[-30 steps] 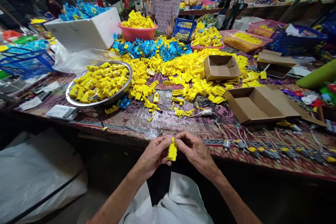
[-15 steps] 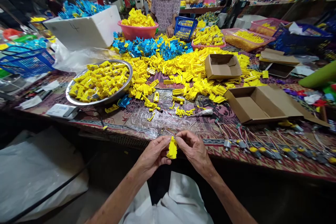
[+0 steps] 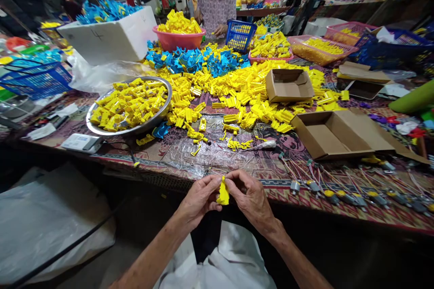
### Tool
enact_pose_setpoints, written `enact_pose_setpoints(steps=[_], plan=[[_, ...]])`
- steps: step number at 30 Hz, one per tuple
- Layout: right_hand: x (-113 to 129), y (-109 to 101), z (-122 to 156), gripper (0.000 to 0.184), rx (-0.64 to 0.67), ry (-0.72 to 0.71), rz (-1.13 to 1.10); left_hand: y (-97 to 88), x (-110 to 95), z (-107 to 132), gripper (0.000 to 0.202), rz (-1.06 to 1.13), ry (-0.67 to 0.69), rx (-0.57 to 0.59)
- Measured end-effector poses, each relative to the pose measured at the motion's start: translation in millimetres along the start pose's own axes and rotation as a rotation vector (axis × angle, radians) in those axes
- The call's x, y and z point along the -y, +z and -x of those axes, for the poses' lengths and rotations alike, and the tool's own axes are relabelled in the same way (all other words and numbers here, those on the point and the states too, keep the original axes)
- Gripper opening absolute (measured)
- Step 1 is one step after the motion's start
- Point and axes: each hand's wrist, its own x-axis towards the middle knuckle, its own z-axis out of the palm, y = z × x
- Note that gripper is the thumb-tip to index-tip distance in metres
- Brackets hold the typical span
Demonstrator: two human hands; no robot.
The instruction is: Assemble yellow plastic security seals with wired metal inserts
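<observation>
My left hand (image 3: 200, 198) and my right hand (image 3: 250, 198) meet just below the near edge of the table, over my lap. Together they pinch one small yellow plastic part (image 3: 223, 193), held upright between the fingertips of both. Just beyond the hands the patterned tablecloth (image 3: 176, 149) carries a few loose yellow pieces (image 3: 237, 144). A row of small motors with wires (image 3: 342, 194) lies to the right of my right hand.
A metal bowl (image 3: 162, 115) of yellow parts stands at the left. A large heap of yellow parts (image 3: 251, 95) and blue parts (image 3: 196, 61) covers the middle. Two open cardboard boxes (image 3: 332, 135) sit at the right. A person (image 3: 217, 4) works at the far side.
Both hands have kept the yellow part at the same spot, with the fingers shifting slightly on its top. The person opposite has moved a hand toward the blue basket.
</observation>
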Motion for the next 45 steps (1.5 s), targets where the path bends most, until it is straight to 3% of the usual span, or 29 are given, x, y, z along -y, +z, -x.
enact_pose_setpoints(steps=[13,20,30,35,45], plan=[[2,1,6,0.011,0.03,-0.015,-0.001,-3.0,3,-1,0.028,-0.068,0.01,0.002],[-5,8,16,0.02,-0.01,0.181,-0.264,0.7,2,2,0.027,0.012,0.003,-0.01],[3,16,18,0.023,-0.04,0.238,-0.335,3.6,12,6,0.04,-0.039,0.101,-0.084],[3,18,19,0.022,-0.071,0.266,-0.34,4.4,16,7,0.038,-0.108,0.143,-0.119],[0,13,17,0.021,-0.017,0.301,-0.466,11.5,15,9,0.039,-0.181,0.189,-0.175]])
